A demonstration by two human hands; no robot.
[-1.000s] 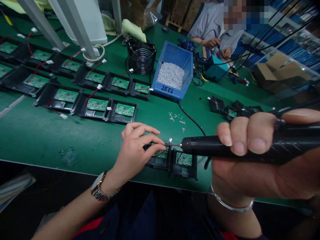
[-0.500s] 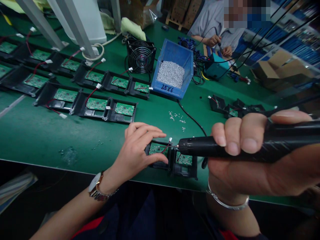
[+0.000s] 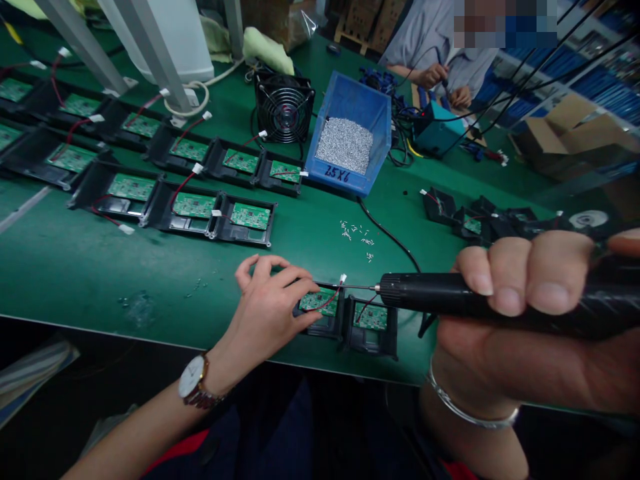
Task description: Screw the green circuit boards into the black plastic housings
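Note:
My right hand (image 3: 525, 313) is wrapped round a black electric screwdriver (image 3: 425, 291), held level and pointing left. Its thin bit (image 3: 357, 287) passes over a black plastic case (image 3: 327, 325), ending by my left fingertips at the far left corner. My left hand (image 3: 273, 300) grips this case at its left side, thumb and forefinger bent around the edge. Inside lies a green circuit board (image 3: 323, 302) with a red and black lead and a white plug (image 3: 343, 279). Close on the right sits a second case (image 3: 371, 343) with its own board. Whether a screw is on the bit tip is hidden.
Loose screws (image 3: 367, 241) lie beyond the cases. Behind them stands a blue bin (image 3: 345, 181) of screws, beside a fan (image 3: 285, 113). Rows of cases with boards (image 3: 245, 217) extend left; more cases (image 3: 473, 223) lie right. A co-worker's hands (image 3: 435, 77) work across the table.
The screwdriver has shifted right in the view, its bit now fully showing. My left hand has moved slightly left, its thumb and fingers drawing closer together at the case's left edge.

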